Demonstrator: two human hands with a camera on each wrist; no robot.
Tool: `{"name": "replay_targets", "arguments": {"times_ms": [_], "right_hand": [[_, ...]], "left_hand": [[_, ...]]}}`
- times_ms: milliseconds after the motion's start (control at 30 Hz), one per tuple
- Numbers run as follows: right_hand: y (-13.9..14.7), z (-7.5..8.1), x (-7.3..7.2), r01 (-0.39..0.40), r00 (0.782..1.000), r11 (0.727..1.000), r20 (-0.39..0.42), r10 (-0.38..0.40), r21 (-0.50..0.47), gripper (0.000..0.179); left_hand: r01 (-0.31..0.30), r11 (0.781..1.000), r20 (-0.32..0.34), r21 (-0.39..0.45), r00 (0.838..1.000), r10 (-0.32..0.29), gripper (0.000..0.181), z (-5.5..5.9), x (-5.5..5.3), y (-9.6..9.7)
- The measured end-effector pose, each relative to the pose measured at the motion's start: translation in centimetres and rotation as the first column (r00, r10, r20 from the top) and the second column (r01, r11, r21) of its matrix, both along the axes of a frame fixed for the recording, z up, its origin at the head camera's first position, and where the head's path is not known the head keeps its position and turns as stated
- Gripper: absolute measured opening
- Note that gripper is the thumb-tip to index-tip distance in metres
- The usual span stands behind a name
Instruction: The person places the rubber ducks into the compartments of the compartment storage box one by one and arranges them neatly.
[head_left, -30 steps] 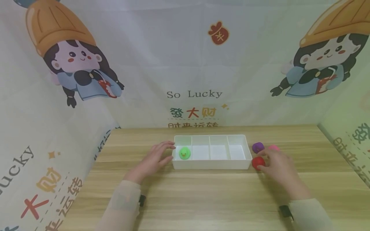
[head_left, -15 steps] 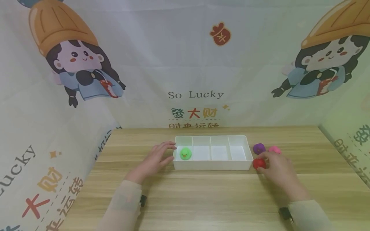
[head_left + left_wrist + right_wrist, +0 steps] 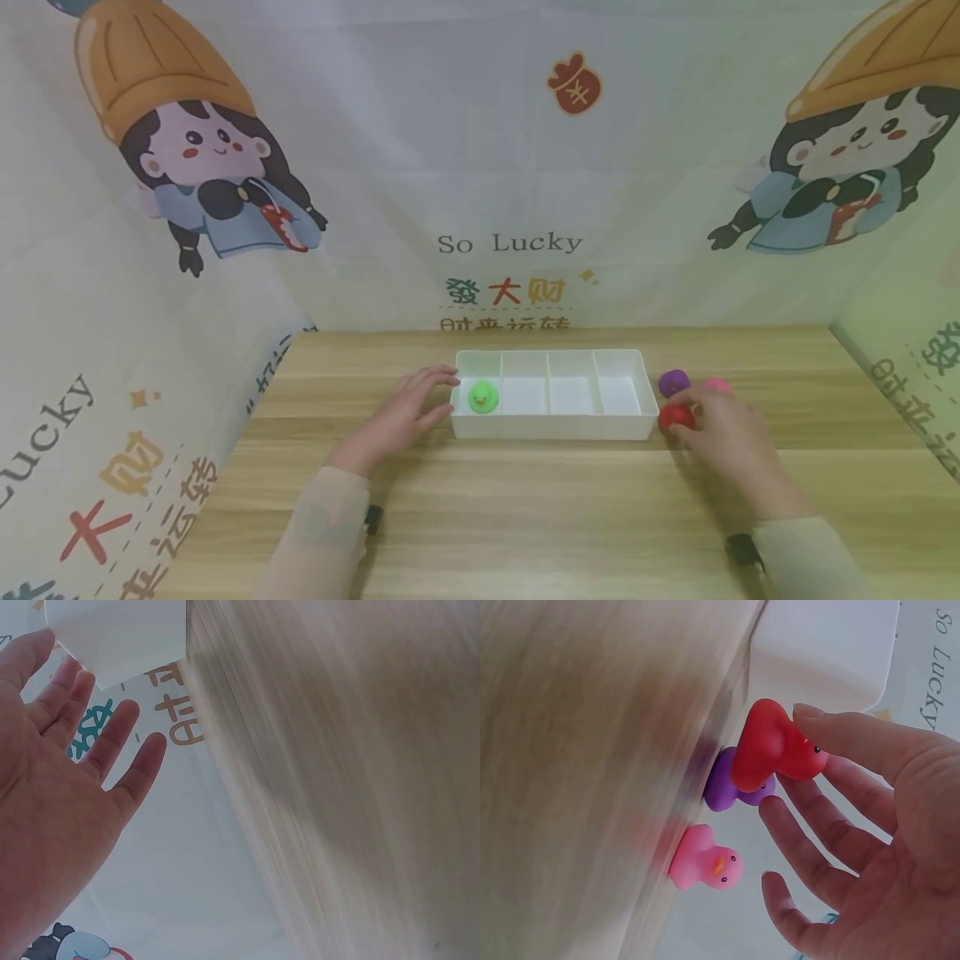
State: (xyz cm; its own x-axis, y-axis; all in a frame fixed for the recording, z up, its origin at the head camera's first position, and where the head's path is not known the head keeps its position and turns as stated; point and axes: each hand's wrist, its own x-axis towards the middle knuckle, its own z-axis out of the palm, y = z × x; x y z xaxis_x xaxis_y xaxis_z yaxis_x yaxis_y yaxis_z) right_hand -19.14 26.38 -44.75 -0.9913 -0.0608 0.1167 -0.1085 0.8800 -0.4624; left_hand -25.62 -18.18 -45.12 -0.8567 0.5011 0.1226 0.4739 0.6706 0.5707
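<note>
My right hand (image 3: 723, 442) pinches a red rubber duck (image 3: 769, 746) by the head between thumb and fingers, beside the right end of a white divided box (image 3: 551, 427). In the right wrist view the duck is close over the wooden table. Behind it a purple rubber duck (image 3: 721, 784) is partly hidden, and a pink rubber duck (image 3: 697, 859) stands nearby. My left hand (image 3: 401, 417) has its fingers spread, fingertips right at the box's left end. A green rubber duck (image 3: 483, 397) sits in the leftmost compartment.
The box's other compartments show bare white floors. A light wooden table (image 3: 555, 508) lies under everything, its far edge against a printed cloth backdrop (image 3: 375, 192). More printed cloth hangs at both sides.
The red duck has risen slightly in my right hand, close to the box's right end. My left hand keeps its place, and the head view has shifted a little.
</note>
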Motion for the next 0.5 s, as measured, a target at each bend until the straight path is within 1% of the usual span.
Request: {"name": "replay_targets", "arguments": {"times_ms": [133,233,400,500], "right_hand": [[-0.1,0.6,0.0,0.000,1.000,1.000,-0.031,0.000,-0.002,0.029],[-0.2,1.0,0.0,0.002,0.999,1.000,-0.046,-0.001,0.002,0.031],[-0.4,1.2,0.0,0.001,0.998,1.000,-0.057,-0.001,0.012,0.035],[-0.6,1.3,0.1,0.002,0.998,1.000,-0.058,-0.001,0.017,0.037]], "left_hand": [[0.003,1.000,0.002,0.006,1.000,-0.003,0.043,0.2,-0.2,0.1],[0.000,1.000,0.000,-0.002,1.000,0.000,0.044,0.3,-0.3,0.2],[-0.007,1.000,0.004,-0.011,1.000,0.007,0.044,0.2,-0.1,0.2],[-0.013,1.000,0.012,-0.001,1.000,0.013,0.043,0.2,0.1,0.0]]}}
